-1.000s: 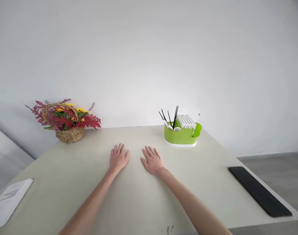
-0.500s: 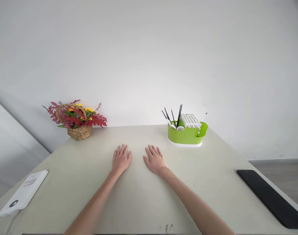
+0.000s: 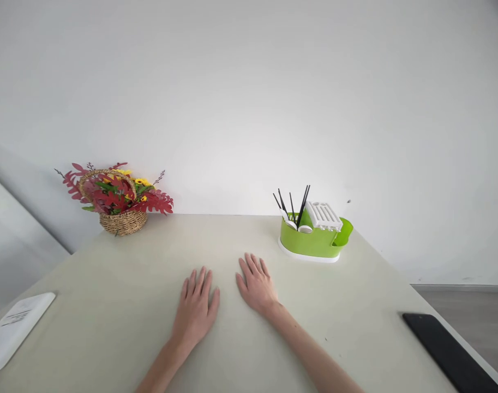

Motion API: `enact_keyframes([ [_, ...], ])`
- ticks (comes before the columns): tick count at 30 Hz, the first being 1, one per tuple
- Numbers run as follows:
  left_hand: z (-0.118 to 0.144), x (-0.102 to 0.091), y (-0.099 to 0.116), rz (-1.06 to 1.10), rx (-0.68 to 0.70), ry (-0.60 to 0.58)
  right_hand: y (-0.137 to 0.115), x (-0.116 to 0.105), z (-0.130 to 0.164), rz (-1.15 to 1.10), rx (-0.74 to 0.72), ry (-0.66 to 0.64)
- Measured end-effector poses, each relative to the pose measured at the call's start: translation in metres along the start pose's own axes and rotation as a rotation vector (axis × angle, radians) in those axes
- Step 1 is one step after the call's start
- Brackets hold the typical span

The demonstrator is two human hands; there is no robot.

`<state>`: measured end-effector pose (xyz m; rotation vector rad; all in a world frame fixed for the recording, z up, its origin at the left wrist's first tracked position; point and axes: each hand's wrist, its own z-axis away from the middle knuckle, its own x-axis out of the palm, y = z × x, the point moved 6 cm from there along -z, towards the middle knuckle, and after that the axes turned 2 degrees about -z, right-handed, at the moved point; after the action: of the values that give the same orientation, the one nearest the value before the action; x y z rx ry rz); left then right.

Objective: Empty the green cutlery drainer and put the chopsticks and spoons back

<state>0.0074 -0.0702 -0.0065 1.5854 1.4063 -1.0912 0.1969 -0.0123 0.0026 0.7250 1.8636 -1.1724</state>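
My left hand is over the pale table, palm down with its fingers apart and nothing in it. My right hand lies flat on the tabletop a little farther forward, fingers stretched and holding nothing. Nearest to the right hand, beyond it and to the right, stands a green cutlery caddy on a white base. Black chopsticks and white spoons stick out of its left part; a white slotted rack covers the middle.
At the back left stands a wicker basket of red leaves and yellow flowers. A white device lies at the left edge, cut off by the frame. Along the right edge lies a flat black object. A wall rises behind the table.
My left hand has drawn back toward me and looks larger. The right hand has hardly moved on the table. The camera view has shifted and tilted slightly.
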Motion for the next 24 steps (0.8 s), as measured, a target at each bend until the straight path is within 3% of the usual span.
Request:
enact_keyframes([
  [3,0.001,-0.001,-0.001,0.003,0.012,0.023,0.001,0.000,0.003,-0.076,-0.021,0.063],
  [8,0.005,-0.003,-0.002,-0.009,0.043,0.047,0.018,-0.030,0.032,-0.475,0.002,0.386],
  [11,0.009,-0.005,-0.001,-0.005,0.053,0.070,0.055,-0.055,0.055,-0.574,0.220,0.561],
  [16,0.012,-0.011,0.004,0.012,0.033,0.105,0.147,-0.093,0.089,-0.490,0.627,0.862],
  [20,0.013,-0.014,0.007,0.007,0.013,0.107,0.199,-0.100,0.100,-0.469,0.744,0.874],
  [24,0.015,-0.013,0.009,-0.001,-0.001,0.100,0.212,-0.090,0.098,-0.384,0.623,0.797],
])
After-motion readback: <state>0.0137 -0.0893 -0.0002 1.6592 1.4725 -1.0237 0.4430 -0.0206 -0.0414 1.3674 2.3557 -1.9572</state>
